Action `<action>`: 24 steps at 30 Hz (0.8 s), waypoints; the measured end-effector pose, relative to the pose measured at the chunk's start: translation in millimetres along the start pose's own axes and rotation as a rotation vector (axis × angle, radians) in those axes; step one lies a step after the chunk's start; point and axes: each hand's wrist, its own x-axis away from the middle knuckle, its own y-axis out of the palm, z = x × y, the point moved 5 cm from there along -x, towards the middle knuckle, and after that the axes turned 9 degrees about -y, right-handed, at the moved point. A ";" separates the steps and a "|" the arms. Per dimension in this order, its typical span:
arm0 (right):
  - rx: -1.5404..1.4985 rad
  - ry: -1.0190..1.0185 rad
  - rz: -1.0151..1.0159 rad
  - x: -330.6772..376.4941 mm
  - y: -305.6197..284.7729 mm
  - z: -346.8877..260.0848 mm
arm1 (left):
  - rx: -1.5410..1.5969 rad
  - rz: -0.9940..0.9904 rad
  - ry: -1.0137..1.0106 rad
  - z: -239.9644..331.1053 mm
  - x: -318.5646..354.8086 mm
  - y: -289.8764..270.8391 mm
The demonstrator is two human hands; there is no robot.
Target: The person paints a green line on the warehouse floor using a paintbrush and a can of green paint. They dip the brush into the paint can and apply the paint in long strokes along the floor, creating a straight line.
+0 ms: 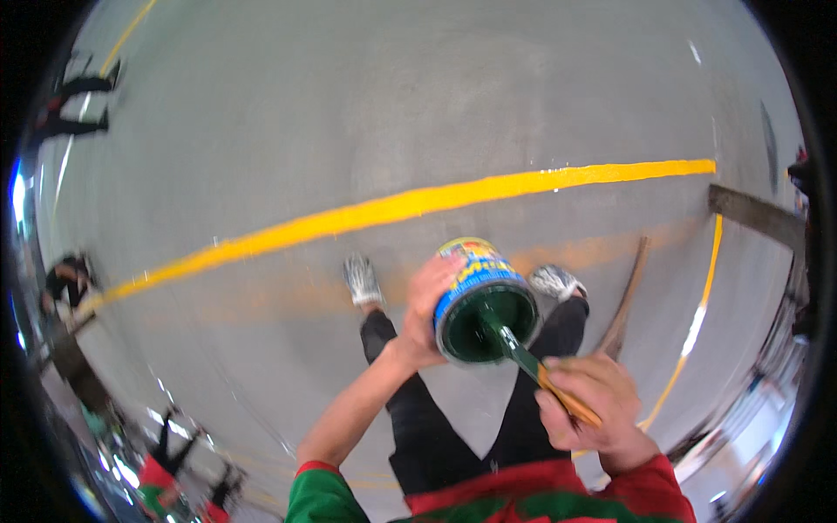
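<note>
My left hand (430,301) is wrapped round the side of a paint can (479,272) with a blue and yellow label. The can is tilted toward me, and its open mouth shows dark green paint inside. In my right hand (600,397) is a paintbrush (565,394) with an orange-brown handle smeared green. Its head reaches into the can, so the bristles are hard to make out against the paint. Both hands are held above the floor, in front of my legs.
A yellow line (418,202) crosses the grey floor beyond my shoes (362,277). A long brown strip (629,292) lies to the right, and a dark beam (757,215) stands farther right. Other people (157,475) are at the left rim; one crouches (70,281) by the line's end.
</note>
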 end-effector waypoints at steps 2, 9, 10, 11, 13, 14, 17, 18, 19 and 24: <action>0.034 0.070 0.162 4.3 13.6 -13.9 | -0.009 -0.133 0.057 -5.5 -7.5 -10.1; 0.107 0.367 0.493 58.1 71.3 -38.8 | 0.163 -0.471 0.017 -23.7 2.9 -18.9; 0.097 0.391 0.527 67.0 80.0 -40.3 | 0.169 -0.526 -0.002 -29.5 8.9 -16.4; 0.090 0.427 0.547 77.7 88.2 -40.8 | 0.168 -0.582 -0.031 -36.8 16.6 -12.9; 0.001 0.472 0.644 109.1 97.9 -46.2 | 0.140 -0.652 -0.019 -47.2 34.7 -2.8; -0.027 0.493 0.705 127.1 106.0 -45.5 | 0.108 -0.696 -0.006 -52.7 43.9 2.5; -0.093 0.546 0.869 180.8 151.8 -30.1 | -0.009 -0.818 0.032 -78.5 71.5 23.8; -0.110 0.566 0.938 200.7 172.9 -18.6 | 0.002 -0.871 0.051 -95.2 80.3 35.1; -0.128 0.584 0.998 218.6 192.8 -7.8 | 0.022 -0.908 0.076 -113.4 89.4 44.6; -0.181 0.779 1.260 296.1 292.7 60.6 | 0.122 -1.045 0.084 -234.4 142.7 95.0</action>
